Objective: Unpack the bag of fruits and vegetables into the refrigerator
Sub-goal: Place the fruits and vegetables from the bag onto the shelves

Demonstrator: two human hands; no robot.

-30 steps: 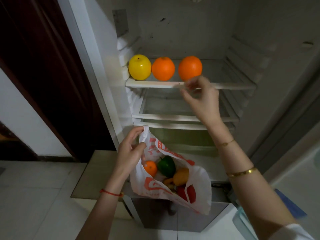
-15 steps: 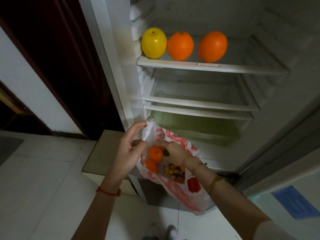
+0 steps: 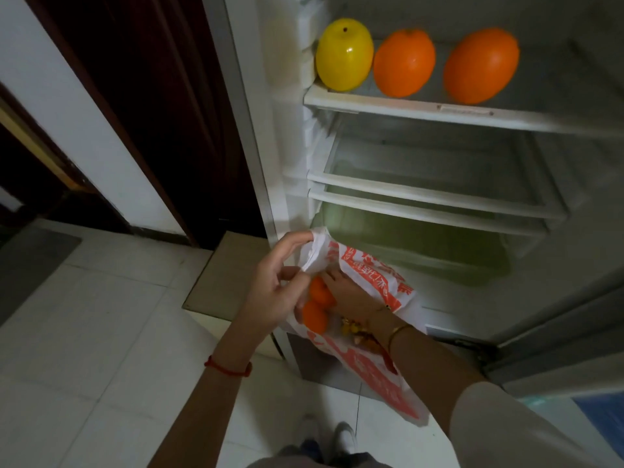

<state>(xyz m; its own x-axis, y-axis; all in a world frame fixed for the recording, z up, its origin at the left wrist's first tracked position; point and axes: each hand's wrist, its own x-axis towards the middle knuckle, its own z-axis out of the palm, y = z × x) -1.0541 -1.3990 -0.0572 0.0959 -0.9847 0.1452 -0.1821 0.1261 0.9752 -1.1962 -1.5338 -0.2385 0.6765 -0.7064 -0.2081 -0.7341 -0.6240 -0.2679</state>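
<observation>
My left hand (image 3: 277,288) pinches the rim of a white plastic bag (image 3: 374,278) with red print and holds it open in front of the refrigerator's lower part. My right hand (image 3: 351,292) reaches into the bag, its fingers curled round a small orange (image 3: 319,293). A second small orange (image 3: 314,319) lies just under it, with yellow and red produce deeper in, mostly hidden. On the top shelf (image 3: 439,113) stand a yellow fruit (image 3: 344,55) and two big oranges (image 3: 403,62) (image 3: 481,65) in a row.
Two glass shelves (image 3: 422,194) sit below the top one, above a greenish crisper drawer (image 3: 422,244). A dark door (image 3: 152,96) is at the left. A tan mat (image 3: 223,275) lies on the tiled floor beside the refrigerator. My shoes (image 3: 337,437) show at the bottom.
My right hand came down from the top shelf into the bag and closed on a small orange. The view swung closer to the refrigerator. My left hand kept hold of the bag.
</observation>
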